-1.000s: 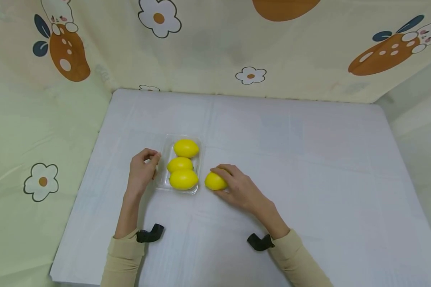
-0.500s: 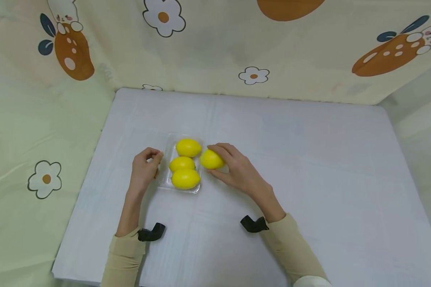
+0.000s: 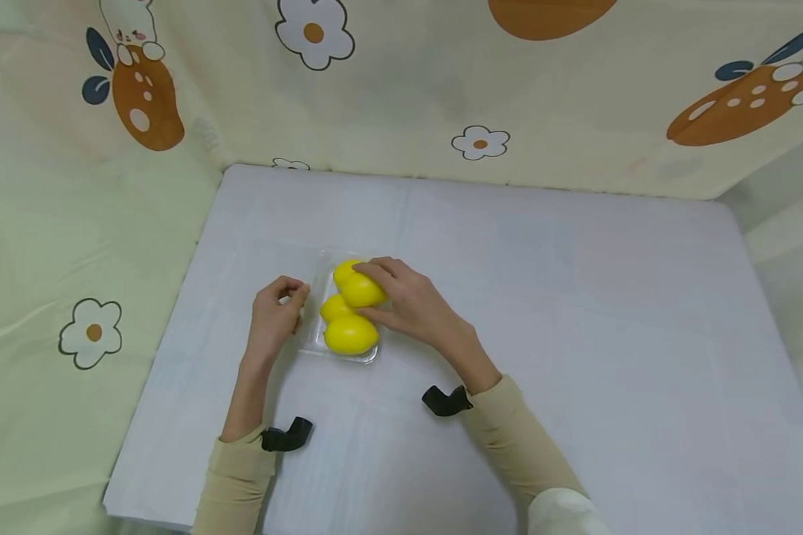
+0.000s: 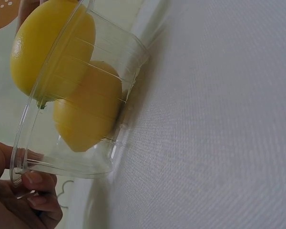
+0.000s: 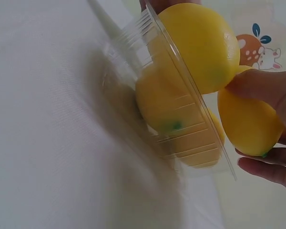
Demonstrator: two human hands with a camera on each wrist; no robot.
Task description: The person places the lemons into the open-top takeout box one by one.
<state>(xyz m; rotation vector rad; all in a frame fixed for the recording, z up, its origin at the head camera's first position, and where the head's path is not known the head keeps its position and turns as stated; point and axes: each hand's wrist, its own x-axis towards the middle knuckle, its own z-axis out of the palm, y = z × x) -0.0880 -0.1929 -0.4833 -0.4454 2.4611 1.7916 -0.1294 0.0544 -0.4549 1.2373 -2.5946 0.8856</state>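
A clear plastic tray (image 3: 313, 339) stands on the table, with several yellow lemons in it; the front lemon (image 3: 351, 336) shows most fully. My left hand (image 3: 274, 318) pinches the tray's left rim between thumb and fingers; the left wrist view shows this grip on the clear wall (image 4: 69, 168). Above the tray my right hand (image 3: 418, 306) holds another lemon (image 3: 363, 290), partly covering the back lemon (image 3: 345, 270) and the middle lemon (image 3: 335, 306). In the right wrist view, thumb and fingers grip this held lemon (image 5: 250, 124), just outside the tray's rim.
A white cloth covers the table (image 3: 575, 334). Behind it hangs a cream curtain (image 3: 388, 96) with flower and rabbit prints, continuing along the left side. A black strap-like piece (image 3: 288, 435) sits at the left wrist, and a similar black piece (image 3: 446, 401) at the right.
My right hand has lifted the lemon from the table beside the tray and carried it left and away from me, over the tray. The left hand keeps its grip on the rim.
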